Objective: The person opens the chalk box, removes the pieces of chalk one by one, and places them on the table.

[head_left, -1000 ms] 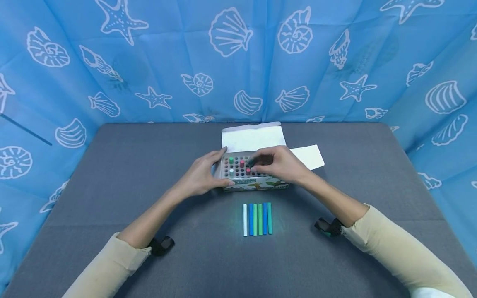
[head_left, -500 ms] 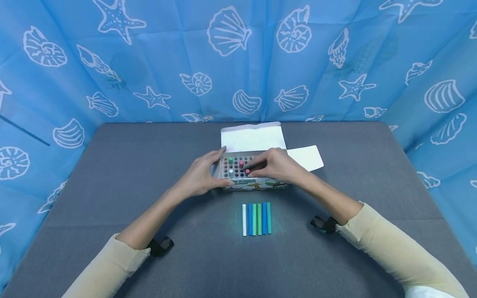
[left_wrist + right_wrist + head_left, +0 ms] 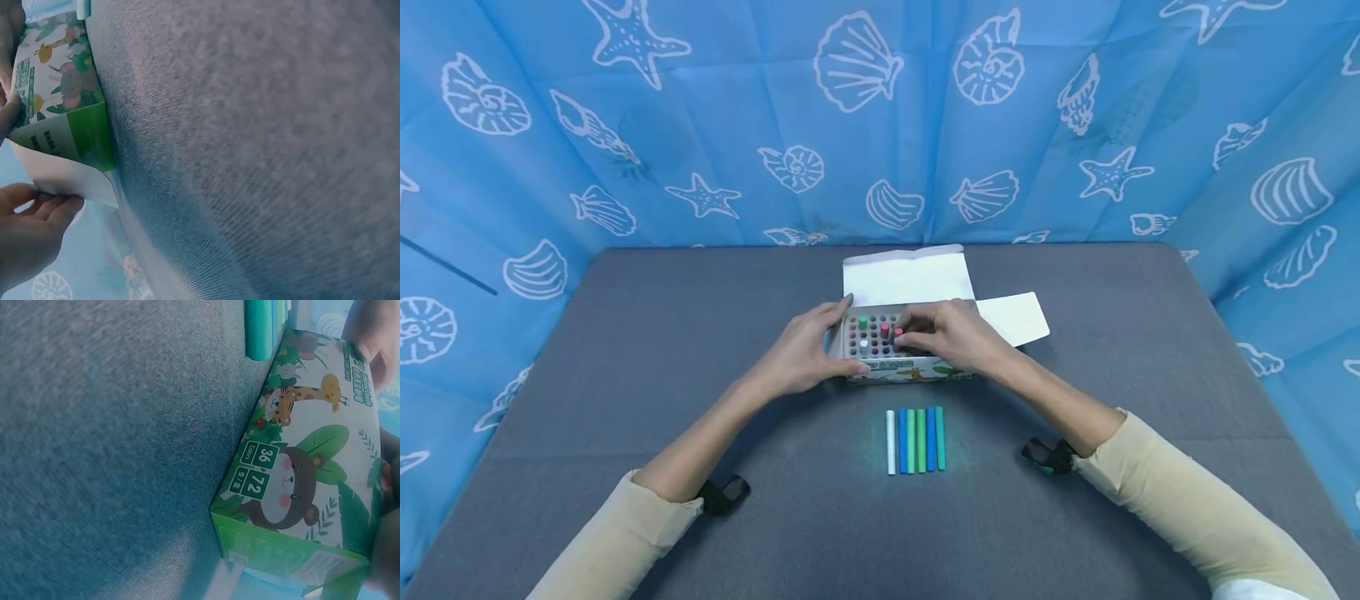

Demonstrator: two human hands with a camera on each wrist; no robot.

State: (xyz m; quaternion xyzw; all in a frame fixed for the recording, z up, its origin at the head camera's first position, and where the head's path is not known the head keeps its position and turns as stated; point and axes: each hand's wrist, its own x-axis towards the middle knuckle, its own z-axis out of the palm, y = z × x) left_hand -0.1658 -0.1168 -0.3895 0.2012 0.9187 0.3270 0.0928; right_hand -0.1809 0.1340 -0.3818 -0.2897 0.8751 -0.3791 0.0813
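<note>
A printed chalk box (image 3: 917, 369) stands at the table's far middle, its top an open grid of holes. My left hand (image 3: 805, 350) holds the box's left end, thumb on the front, fingers at the back corner. In the left wrist view, fingers (image 3: 47, 215) touch a white end flap (image 3: 65, 178). Over the grid, my right hand (image 3: 951, 333) pinches a pink chalk stick (image 3: 898, 332) that stands partly out of its hole. Beside it another pink stick (image 3: 884, 330) pokes up; a green stick (image 3: 862, 322) and a white stick (image 3: 863, 345) stand farther left. Palm hides the grid's right part.
Several chalk sticks (image 3: 921, 442), white, blue and green, lie side by side in front of the box. The white lid (image 3: 910, 279) is folded back, and a side flap (image 3: 1015, 318) sticks out right. A blue shell-print curtain (image 3: 865, 125) hangs behind the grey table (image 3: 700, 333).
My right hand has closed its fingertips on the front pink stick, which now stands a little higher. The left hand keeps its place on the box.
</note>
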